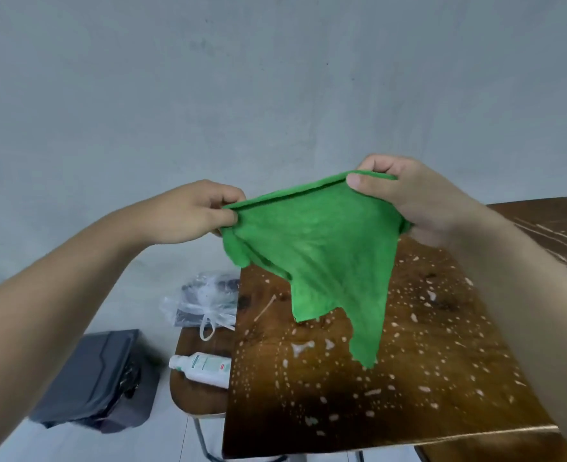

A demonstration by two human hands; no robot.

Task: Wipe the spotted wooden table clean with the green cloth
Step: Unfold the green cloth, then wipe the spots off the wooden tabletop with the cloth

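The green cloth hangs in the air above the table, stretched along its top edge between both hands. My left hand pinches its left corner between thumb and fingers. My right hand pinches the right corner, thumb on the near side. The cloth's lower points dangle just over the wooden table. That brown tabletop is covered with many white spots and small splashes, with white streaks at its far right.
Left of the table stands a lower wooden stool holding a white bottle lying on its side and a clear plastic bag. A dark grey box sits on the floor further left. A pale wall fills the background.
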